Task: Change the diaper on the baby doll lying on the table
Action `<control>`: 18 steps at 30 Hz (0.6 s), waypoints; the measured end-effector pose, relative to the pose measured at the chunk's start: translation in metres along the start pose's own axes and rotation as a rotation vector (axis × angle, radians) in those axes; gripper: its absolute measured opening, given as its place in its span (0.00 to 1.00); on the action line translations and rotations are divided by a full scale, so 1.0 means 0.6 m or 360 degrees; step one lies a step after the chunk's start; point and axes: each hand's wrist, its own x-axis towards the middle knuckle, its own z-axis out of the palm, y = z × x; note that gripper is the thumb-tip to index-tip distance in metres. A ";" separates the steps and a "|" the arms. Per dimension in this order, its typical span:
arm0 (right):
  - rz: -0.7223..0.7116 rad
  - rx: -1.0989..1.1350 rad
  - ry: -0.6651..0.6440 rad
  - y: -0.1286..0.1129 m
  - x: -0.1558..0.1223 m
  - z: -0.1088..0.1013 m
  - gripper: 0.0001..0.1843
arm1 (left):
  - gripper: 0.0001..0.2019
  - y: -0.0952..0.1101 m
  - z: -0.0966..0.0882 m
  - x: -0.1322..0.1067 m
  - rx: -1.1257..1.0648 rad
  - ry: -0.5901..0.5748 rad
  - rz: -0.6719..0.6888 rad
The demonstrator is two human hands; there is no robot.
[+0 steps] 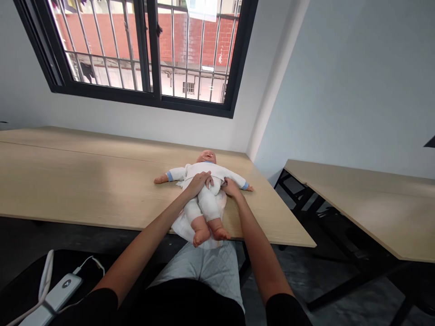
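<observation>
A baby doll (pixel 209 209) lies on its back on the table, head toward the window and feet over the front edge. It wears a white top (pixel 204 170) with blue cuffs, and white cloth covers its hips and thighs. My left hand (pixel 201 182) rests on the doll's belly with its fingers stretched across the lower edge of the top. At the doll's waist on the right, my right hand (pixel 231 187) has its fingers bent in against the white cloth; the fingertips are hidden. Under the doll's legs a white diaper or cloth (pixel 181 226) spreads out and hangs over the table edge.
The light wooden table (pixel 84 181) runs left along the wall under a barred window (pixel 149 50). A second table (pixel 367 199) stands to the right across a gap. At lower left, a white power bank (pixel 56 299) with cables lies on a dark surface.
</observation>
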 end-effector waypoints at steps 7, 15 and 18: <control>0.0270 0.0291 0.0170 0.009 -0.001 -0.030 0.05 | 0.30 0.010 -0.004 0.000 -0.0025 0.0097 -0.0039; 0.0531 0.0760 0.0106 -0.001 -0.010 -0.042 0.08 | 0.30 0.008 -0.004 0.001 -0.0104 0.0039 -0.0035; 0.0559 0.0808 0.0107 0.001 -0.008 -0.047 0.08 | 0.30 0.003 -0.004 0.002 -0.0122 0.0036 -0.0029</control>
